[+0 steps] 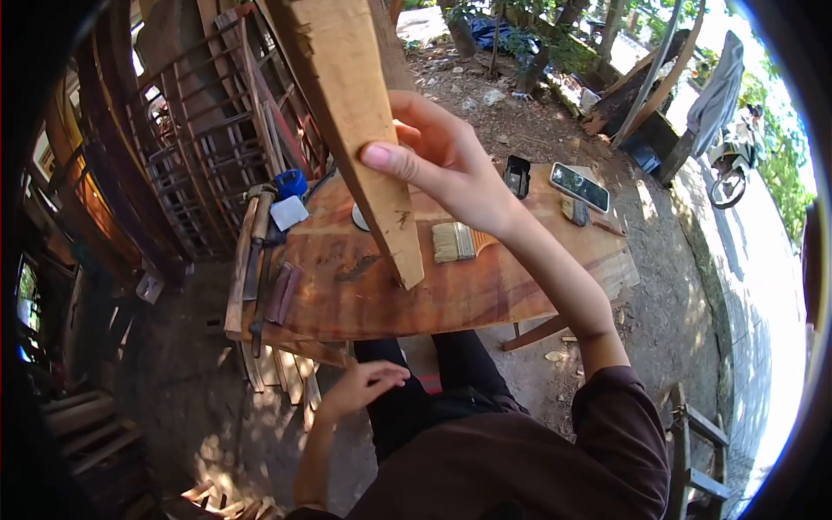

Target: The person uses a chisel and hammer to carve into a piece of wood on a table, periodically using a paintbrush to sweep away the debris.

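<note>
A long, pale wooden plank [355, 113] stands tilted above the table, its narrow lower end over the tabletop. My right hand [442, 169] is wrapped round its right edge, thumb on the near face. My left hand [368, 386] hangs below the table's front edge, fingers apart and holding nothing. On the reddish-brown wooden table [329, 299], a wide brush [455, 241] lies just right of the plank's lower end. Whether that end touches the tabletop, I cannot tell.
Tools with wooden handles [260, 230], a blue item [290, 183] and a white block [289, 212] lie at the table's left. A phone [579, 188], a black case [517, 176] and another brush [575, 210] are at the right. Wooden frames lean at left.
</note>
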Demonstrator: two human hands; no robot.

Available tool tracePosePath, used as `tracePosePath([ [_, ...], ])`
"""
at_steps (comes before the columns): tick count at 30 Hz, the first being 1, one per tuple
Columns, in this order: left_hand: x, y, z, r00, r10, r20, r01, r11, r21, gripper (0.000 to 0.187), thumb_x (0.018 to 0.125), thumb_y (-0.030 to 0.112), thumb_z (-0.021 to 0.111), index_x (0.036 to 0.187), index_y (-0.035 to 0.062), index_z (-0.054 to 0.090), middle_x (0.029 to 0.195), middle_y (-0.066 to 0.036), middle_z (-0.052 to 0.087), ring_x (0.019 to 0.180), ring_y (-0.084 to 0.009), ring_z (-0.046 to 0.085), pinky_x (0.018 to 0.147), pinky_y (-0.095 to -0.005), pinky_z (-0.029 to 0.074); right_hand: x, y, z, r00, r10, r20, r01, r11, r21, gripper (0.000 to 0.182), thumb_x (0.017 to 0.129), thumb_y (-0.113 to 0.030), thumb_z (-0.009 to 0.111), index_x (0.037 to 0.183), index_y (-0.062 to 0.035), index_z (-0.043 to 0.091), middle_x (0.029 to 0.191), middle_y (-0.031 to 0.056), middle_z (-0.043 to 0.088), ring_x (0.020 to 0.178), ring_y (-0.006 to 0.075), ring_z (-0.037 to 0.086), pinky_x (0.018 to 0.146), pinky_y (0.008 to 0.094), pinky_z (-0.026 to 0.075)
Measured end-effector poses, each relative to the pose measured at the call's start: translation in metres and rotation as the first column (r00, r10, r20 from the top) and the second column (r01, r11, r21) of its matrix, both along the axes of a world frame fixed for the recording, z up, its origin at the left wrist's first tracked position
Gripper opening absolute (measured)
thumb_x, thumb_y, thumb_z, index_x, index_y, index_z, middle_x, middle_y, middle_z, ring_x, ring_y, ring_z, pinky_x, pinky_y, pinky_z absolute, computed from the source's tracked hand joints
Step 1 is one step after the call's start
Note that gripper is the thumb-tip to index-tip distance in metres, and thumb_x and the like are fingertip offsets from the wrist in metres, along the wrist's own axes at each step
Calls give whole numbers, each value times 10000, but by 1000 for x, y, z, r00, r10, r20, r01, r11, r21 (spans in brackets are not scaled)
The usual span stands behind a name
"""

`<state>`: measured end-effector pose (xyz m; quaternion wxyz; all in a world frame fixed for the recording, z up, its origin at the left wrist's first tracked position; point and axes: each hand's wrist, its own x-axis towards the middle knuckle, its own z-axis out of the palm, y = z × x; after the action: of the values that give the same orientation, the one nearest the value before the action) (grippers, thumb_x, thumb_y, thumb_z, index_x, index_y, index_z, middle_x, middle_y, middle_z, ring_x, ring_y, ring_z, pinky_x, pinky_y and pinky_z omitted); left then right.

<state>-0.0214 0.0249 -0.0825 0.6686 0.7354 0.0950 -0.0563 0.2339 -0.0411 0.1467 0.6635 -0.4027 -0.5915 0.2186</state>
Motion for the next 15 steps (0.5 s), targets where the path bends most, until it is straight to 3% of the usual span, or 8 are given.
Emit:
tracePosePath([
  [2, 6, 6, 99, 853, 195, 485, -300, 942, 149, 296, 938, 157, 566, 1170, -25, 582, 1161, -139, 629, 1121, -220, 594, 995, -354, 437, -5, 2, -3, 1000, 28, 13, -29, 997, 67, 540, 882, -259, 693, 1301, 10, 482, 1113, 76, 615, 1025, 143, 572, 851, 307, 499],
  [3, 14, 6, 140, 669, 357, 652, -469, 883, -1, 554, 889, 240, 635, 1330, -27, 432, 1305, -192, 527, 1243, -276, 500, 1072, -394, 364, -6, 2, -6, 998, 68, -8, -67, 996, 63, 545, 883, -272, 690, 1302, 10, 485, 1101, 87, 617, 1031, 145, 574, 846, 304, 507],
  [5, 44, 18, 214, 324, 284, 902, -759, 648, 68, 907, 791, 355, 737, 1445, -14, 229, 1453, -224, 352, 1346, -320, 370, 1117, -445, 289, -6, -7, -11, 994, 90, 63, -88, 996, -32, 530, 895, -236, 671, 1324, 3, 471, 1185, 85, 587, 1115, 149, 540, 931, 326, 460],
  [6, 62, 24, 237, 265, 173, 949, -799, 590, 115, 835, 792, 288, 753, 1413, -21, 288, 1421, -207, 394, 1315, -304, 405, 1100, -419, 315, -4, -10, -12, 982, 115, 150, -98, 988, -119, 519, 907, -200, 653, 1346, -3, 456, 1269, 83, 556, 1200, 153, 506, 1016, 348, 414],
  [8, 110, 30, 259, 213, 243, 946, -751, 660, -1, 675, 797, 177, 752, 1332, -33, 399, 1249, -164, 538, 1110, -243, 567, 967, -355, 443, 5, -18, -26, 950, 33, 312, 1, 994, -107, 530, 891, -176, 660, 1358, -24, 461, 1281, 112, 556, 1204, 195, 522, 1025, 369, 415],
  [10, 125, 22, 266, 243, 332, 911, -723, 689, -58, 591, 800, 126, 740, 1284, -36, 442, 1120, -132, 575, 954, -192, 588, 859, -316, 471, 22, -37, -42, 736, -92, 671, 118, 993, 7, 511, 870, -151, 666, 1337, -48, 486, 1318, 154, 523, 1195, 292, 532, 1026, 394, 418],
  [12, 138, 21, 269, 282, 397, 874, -678, 726, -111, 509, 802, 75, 727, 1235, -38, 485, 991, -100, 612, 798, -142, 609, 751, -277, 498, 48, -67, -69, 619, 25, 785, 192, 964, -182, 477, 855, -131, 664, 1302, -59, 514, 1344, 176, 484, 1213, 362, 494, 1028, 412, 415],
  [15, 140, 33, 264, 146, 509, 848, -648, 697, -306, 452, 813, 37, 691, 1214, -43, 500, 818, -56, 572, 632, -100, 533, 598, -255, 454, 82, -116, -103, 590, 28, 807, 410, 851, -329, 451, 844, -146, 651, 1265, -46, 525, 1316, 148, 473, 1231, 347, 457, 1018, 452, 392],
])
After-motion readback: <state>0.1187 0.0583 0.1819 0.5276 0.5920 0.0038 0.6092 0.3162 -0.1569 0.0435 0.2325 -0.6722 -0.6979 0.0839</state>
